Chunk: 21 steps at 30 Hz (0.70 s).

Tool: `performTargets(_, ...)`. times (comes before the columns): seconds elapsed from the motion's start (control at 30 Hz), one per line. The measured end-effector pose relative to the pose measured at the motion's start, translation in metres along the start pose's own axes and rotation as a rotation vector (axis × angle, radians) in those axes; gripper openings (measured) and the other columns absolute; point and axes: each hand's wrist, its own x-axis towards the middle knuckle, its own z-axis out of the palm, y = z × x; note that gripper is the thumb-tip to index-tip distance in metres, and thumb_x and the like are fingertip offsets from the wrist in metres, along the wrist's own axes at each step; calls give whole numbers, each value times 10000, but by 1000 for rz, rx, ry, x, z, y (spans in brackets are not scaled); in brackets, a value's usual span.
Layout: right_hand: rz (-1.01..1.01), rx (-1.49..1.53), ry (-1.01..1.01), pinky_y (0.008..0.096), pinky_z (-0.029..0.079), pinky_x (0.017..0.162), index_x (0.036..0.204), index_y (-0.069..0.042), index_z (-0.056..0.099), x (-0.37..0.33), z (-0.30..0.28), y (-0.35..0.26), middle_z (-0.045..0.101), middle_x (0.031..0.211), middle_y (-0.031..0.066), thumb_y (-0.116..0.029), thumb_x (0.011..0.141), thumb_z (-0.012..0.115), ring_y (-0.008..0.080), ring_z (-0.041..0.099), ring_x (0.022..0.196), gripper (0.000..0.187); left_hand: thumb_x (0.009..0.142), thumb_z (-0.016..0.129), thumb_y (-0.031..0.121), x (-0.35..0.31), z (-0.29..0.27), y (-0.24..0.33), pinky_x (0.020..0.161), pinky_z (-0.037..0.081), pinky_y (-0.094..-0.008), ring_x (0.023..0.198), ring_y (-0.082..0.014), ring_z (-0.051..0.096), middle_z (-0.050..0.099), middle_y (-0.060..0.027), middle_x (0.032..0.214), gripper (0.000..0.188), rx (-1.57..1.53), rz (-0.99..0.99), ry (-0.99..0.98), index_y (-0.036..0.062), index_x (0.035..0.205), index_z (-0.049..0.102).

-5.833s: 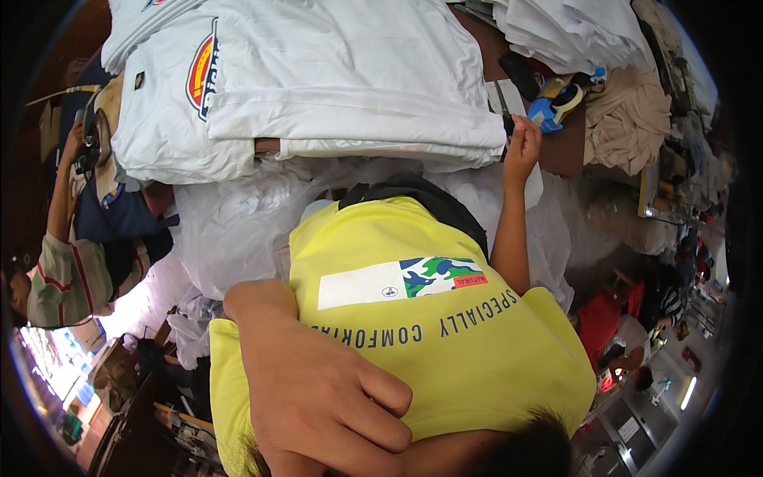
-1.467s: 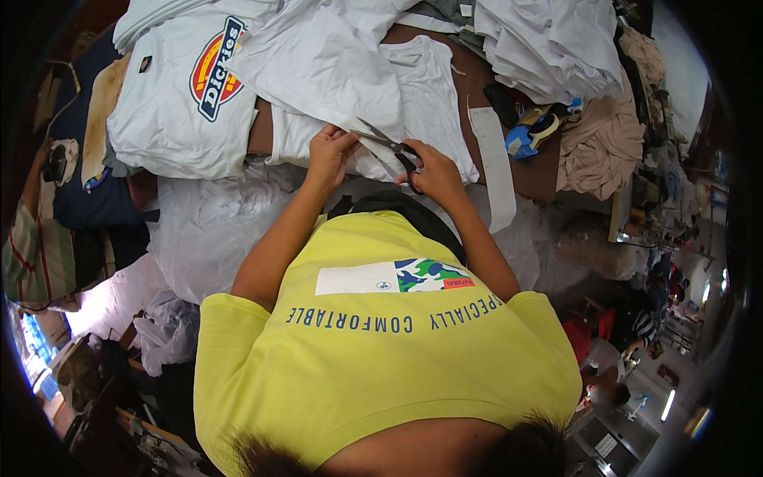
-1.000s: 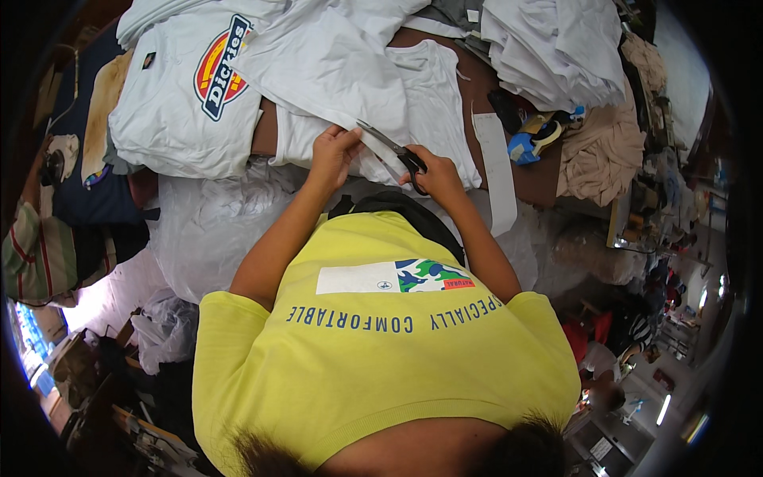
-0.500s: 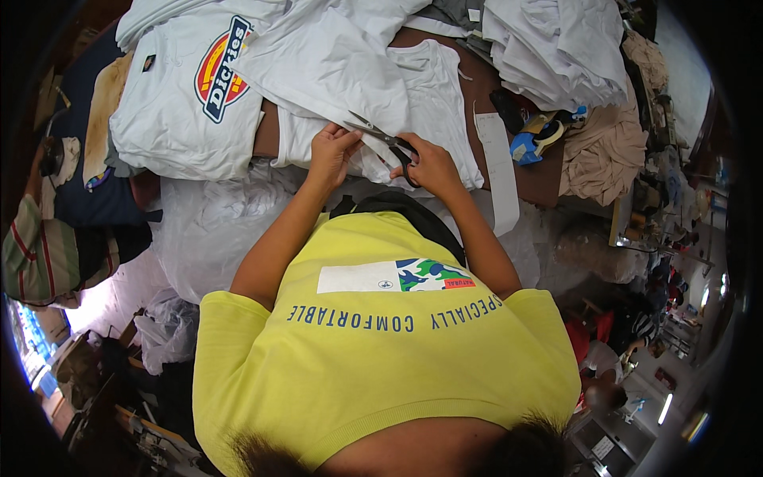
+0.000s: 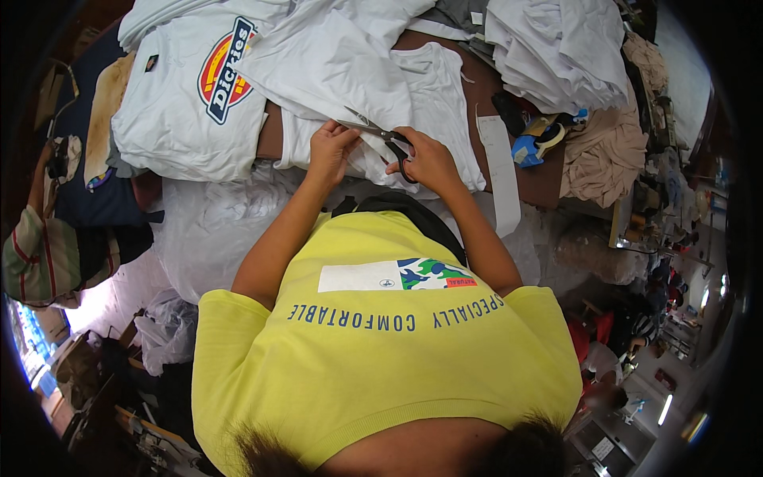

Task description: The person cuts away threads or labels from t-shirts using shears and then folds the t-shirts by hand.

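Note:
Black-handled scissors [image 5: 387, 136] sit in my right hand [image 5: 429, 161], which is closed round the handle loops. Their grey blades stand apart and point left, over the near part of a white garment [image 5: 362, 75] on the brown table. The thumb and fingers of my left hand [image 5: 332, 149] pinch the cloth just below the blade tips. Exactly which edge or thread lies between those fingers is too small to make out. Under this garment a second white piece [image 5: 433, 67] spreads to the right.
White T-shirts with a printed logo [image 5: 187, 95] are stacked at left. A white garment pile [image 5: 556, 52], a tape dispenser [image 5: 540, 143] and beige cloth [image 5: 608, 151] lie right. A paper strip [image 5: 498, 171] hangs over the table edge. Another person's striped sleeve [image 5: 32, 250] is far left.
The scissors have shifted slightly left, and their blades are a little farther apart. My left hand keeps its pinch in nearly the same place.

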Motion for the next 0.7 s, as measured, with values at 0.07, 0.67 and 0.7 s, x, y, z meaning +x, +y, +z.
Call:
performTargets(0.07,65,29,-45,351,453,592,1092,-114,544,2,2,4,593,702,127,-368,562,801,288,603,663,642,792,579,-32,-2,3,3,748,501,-251,856,-132,587,604,-57,979,281,-13,5,-3,0,1063,511)
performTargets(0.67,53,72,-7,346,447,588,1090,-105,543,13,9,-2,593,721,114,-371,551,805,263,592,649,656,785,587,-34,8,-4,18,720,511,-249,793,-112,588,599,-32,898,238,-23,14,-37,15,1008,523)
performTargets(0.7,65,87,-16,337,448,591,1096,-102,544,12,12,3,597,726,116,-347,549,814,251,589,638,657,785,588,-32,7,-3,19,718,510,-249,793,-112,588,599,-32,897,235,-16,16,-40,15,1005,523)
